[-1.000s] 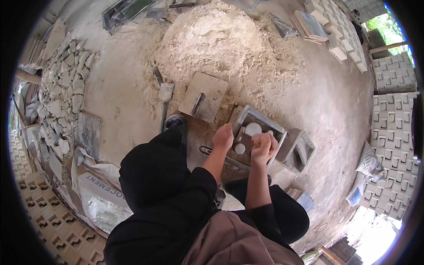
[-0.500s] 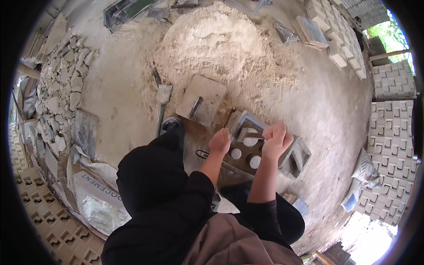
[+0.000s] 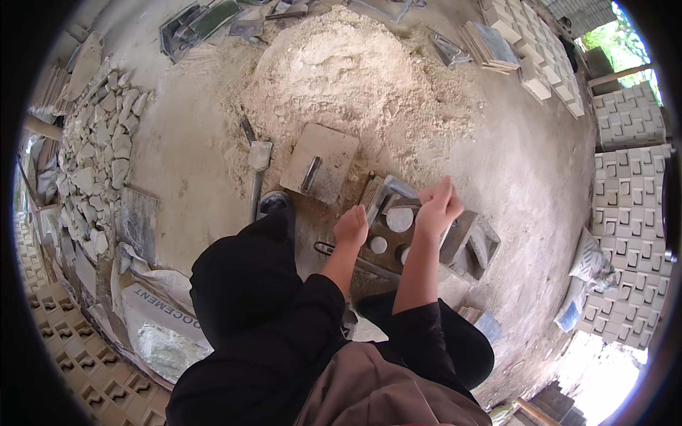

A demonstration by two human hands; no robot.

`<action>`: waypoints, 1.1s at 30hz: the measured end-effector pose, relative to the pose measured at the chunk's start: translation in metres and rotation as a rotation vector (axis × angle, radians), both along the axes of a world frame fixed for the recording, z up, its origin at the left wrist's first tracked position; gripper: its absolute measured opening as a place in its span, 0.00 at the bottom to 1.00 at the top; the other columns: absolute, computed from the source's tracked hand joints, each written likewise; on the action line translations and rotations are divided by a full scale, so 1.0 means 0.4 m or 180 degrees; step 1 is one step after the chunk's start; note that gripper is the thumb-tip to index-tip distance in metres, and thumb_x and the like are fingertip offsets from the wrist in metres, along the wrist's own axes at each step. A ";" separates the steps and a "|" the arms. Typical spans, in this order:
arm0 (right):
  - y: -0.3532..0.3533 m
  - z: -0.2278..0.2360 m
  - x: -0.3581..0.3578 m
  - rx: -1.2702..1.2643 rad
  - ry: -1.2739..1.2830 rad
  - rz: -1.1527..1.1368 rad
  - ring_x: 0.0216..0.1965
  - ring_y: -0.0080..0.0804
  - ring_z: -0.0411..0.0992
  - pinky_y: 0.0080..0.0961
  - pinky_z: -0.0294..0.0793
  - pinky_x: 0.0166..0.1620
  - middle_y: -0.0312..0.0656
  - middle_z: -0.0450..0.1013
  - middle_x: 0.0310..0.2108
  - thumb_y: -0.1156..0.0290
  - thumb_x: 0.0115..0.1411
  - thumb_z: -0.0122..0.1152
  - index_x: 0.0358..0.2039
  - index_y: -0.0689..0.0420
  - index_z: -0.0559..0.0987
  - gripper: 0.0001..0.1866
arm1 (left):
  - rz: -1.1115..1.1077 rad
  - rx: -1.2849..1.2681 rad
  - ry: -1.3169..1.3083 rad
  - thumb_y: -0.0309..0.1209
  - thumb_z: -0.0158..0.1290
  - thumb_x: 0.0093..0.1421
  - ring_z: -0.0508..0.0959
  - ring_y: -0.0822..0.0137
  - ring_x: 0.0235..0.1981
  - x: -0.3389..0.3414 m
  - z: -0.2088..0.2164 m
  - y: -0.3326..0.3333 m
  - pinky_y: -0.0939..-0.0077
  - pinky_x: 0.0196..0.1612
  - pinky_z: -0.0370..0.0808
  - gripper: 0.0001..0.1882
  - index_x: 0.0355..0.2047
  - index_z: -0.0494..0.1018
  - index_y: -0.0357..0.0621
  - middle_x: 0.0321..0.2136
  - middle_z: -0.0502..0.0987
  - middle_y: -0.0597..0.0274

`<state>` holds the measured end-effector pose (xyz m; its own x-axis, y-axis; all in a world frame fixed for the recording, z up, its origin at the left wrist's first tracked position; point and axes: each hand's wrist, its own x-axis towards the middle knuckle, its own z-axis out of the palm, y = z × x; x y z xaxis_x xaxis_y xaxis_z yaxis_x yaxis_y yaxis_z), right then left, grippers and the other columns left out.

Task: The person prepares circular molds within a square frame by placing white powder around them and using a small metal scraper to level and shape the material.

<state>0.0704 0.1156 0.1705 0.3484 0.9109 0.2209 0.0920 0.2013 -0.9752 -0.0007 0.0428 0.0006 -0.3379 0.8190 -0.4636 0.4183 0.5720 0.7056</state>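
Observation:
Between my hands lies a block mould (image 3: 398, 186), a grey metal frame with pale round shapes inside. A larger white round piece (image 3: 399, 219) and a smaller white disc (image 3: 378, 245) show in it; another disc is partly covered by my right forearm. My left hand (image 3: 351, 226) is closed at the mould's near left side, and what it grips, if anything, is hidden. Over the mould's right part my right hand (image 3: 439, 207) is closed too. A narrow flat bar (image 3: 405, 204) runs up to its fingers, but I cannot tell whether they hold it.
A square board with a handle (image 3: 320, 163) lies beyond my left hand, a small shovel (image 3: 259, 157) beside it. Further off rises a heap of pale sand (image 3: 348, 64). Broken slabs (image 3: 99, 156) and an opened sack (image 3: 167, 312) are left; stacked blocks (image 3: 629, 234) stand right.
My right hand has moved slightly up and to the left over the mould, and its forearm now covers more of one disc. My left hand stays closed in nearly the same place.

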 end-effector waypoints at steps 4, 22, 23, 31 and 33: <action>-0.014 0.008 0.009 0.0210 0.0004 0.0037 0.11 0.15 0.52 0.17 0.48 0.15 0.30 0.56 0.07 0.70 0.61 0.41 0.08 0.58 0.60 0.22 | 0.0117 0.0300 0.0096 0.45 0.27 0.62 0.71 0.48 0.37 0.000 -0.007 -0.013 0.54 0.39 0.67 0.23 0.33 0.67 0.42 0.33 0.73 0.50; 0.016 -0.015 0.028 0.0265 0.0439 0.0201 0.11 0.17 0.52 0.20 0.55 0.16 0.31 0.55 0.07 0.66 0.61 0.41 0.10 0.55 0.59 0.22 | 0.0023 0.0149 0.0153 0.46 0.26 0.62 0.71 0.48 0.38 0.002 0.004 -0.007 0.53 0.39 0.68 0.24 0.34 0.67 0.44 0.34 0.73 0.51; 0.022 -0.036 0.021 -0.0111 0.0279 0.0237 0.11 0.17 0.51 0.20 0.55 0.17 0.30 0.54 0.07 0.67 0.61 0.41 0.09 0.54 0.57 0.22 | 0.0047 0.0098 0.0128 0.46 0.26 0.62 0.71 0.48 0.38 0.006 -0.001 -0.010 0.53 0.39 0.68 0.24 0.34 0.68 0.44 0.34 0.73 0.51; -0.080 -0.047 0.009 0.0064 0.1050 0.0629 0.10 0.18 0.51 0.20 0.55 0.16 0.30 0.50 0.08 0.69 0.61 0.38 0.09 0.54 0.55 0.21 | -0.0049 -0.0088 -0.0033 0.47 0.26 0.62 0.71 0.47 0.39 -0.017 0.030 -0.004 0.52 0.40 0.67 0.25 0.35 0.68 0.42 0.35 0.73 0.49; -0.065 -0.031 0.025 -0.0135 0.1026 0.0472 0.09 0.20 0.51 0.20 0.54 0.15 0.31 0.51 0.08 0.68 0.60 0.38 0.09 0.54 0.55 0.22 | 0.0037 0.0037 -0.0051 0.47 0.26 0.62 0.71 0.47 0.39 -0.002 0.036 -0.001 0.52 0.40 0.66 0.25 0.34 0.68 0.42 0.35 0.73 0.49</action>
<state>0.0803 0.0896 0.1580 0.2575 0.9628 0.0820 -0.2489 0.1481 -0.9571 -0.0016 0.0424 0.0149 -0.3400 0.8206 -0.4594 0.4004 0.5684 0.7188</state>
